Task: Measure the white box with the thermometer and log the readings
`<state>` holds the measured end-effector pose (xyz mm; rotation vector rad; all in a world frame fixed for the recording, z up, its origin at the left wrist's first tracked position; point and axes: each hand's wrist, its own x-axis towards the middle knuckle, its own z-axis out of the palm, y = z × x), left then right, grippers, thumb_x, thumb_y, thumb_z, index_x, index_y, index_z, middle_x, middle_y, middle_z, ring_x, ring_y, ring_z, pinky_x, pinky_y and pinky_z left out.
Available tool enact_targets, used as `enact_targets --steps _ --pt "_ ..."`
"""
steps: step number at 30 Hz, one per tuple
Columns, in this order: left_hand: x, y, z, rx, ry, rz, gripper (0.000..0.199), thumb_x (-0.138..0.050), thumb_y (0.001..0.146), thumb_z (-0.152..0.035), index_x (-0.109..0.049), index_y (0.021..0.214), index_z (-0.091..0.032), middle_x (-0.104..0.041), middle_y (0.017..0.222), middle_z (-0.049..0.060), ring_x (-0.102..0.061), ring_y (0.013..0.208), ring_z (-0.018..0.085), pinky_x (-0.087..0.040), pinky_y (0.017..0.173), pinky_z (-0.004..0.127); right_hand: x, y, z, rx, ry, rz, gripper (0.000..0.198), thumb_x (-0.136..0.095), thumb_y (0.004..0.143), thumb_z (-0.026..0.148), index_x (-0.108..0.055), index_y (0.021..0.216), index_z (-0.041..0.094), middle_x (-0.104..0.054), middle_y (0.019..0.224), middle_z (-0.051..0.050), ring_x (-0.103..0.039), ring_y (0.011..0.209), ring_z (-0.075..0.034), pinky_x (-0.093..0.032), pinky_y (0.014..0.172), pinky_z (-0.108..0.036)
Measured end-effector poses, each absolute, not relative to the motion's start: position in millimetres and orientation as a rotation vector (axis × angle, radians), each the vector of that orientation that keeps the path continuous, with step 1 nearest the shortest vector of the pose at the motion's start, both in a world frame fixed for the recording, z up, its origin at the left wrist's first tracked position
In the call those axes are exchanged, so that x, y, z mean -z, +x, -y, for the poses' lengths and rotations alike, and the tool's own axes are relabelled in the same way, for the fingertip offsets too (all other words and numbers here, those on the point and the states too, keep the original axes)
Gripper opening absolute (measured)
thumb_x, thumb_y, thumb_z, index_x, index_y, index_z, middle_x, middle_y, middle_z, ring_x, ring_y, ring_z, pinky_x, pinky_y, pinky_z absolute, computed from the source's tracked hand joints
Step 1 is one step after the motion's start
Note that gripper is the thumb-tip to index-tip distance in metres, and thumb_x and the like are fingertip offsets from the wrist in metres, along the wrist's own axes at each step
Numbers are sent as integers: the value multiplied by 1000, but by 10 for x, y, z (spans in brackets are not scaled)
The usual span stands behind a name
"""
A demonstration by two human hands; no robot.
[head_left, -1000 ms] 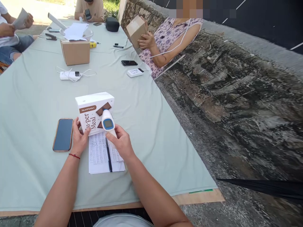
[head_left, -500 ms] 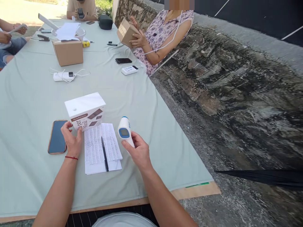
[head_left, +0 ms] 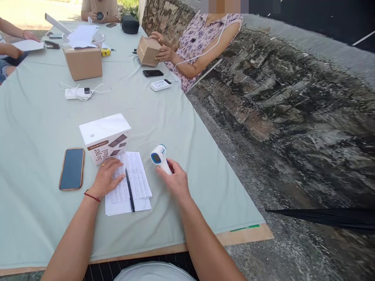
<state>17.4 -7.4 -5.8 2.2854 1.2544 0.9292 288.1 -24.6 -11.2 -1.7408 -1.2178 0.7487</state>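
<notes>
My right hand is wrapped round the handle of a white and blue infrared thermometer, held above the cloth with its small screen towards me. My left hand, fingers apart, is over the left side of the written sheets, just in front of a white box printed "NutriMotion" and "Super Meal". Whether its fingertips touch the box I cannot tell. On the sheets lies a black pen. A phone in a brown case rests left of the box.
Further up the green tablecloth are a white device with a cable, another white device, a black phone and a cardboard box topped with papers. At the right edge a person holds a brown carton. Other people sit beyond.
My left hand has left the white box's lower corner and moved right over the sheets. The thermometer has turned and shifted slightly right. The person opposite has lowered the brown carton to the table.
</notes>
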Motion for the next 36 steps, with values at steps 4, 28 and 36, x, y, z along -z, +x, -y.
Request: enact_targets --steps 4,28,36 --pt "64 151 68 -872 2259 -1253 34 -64 87 -39 -63 117 -23 -66 118 12 -57 117 32 -49 99 56 346 3115 136 -395 -2040 1529 47 -61 78 52 -64 114 23 -65 106 -10 -58 98 -27 -46 74 -37" --pt "95 169 86 -781 2319 -1280 37 -57 90 -34 -62 126 -23 -64 129 11 -55 122 33 -47 103 57 201 2457 -50 -1146 -1299 1440 30 -50 79 36 -68 99 22 -65 84 -2 -57 73 -17 -49 71 -33" --pt "153 205 135 -631 2403 -1331 41 -53 93 -39 -61 130 -24 -55 145 10 -47 132 37 -39 106 61 329 2436 -200 -1120 -1265 1186 35 -57 81 53 -63 93 21 -46 59 5 -45 58 -14 -43 60 -30"
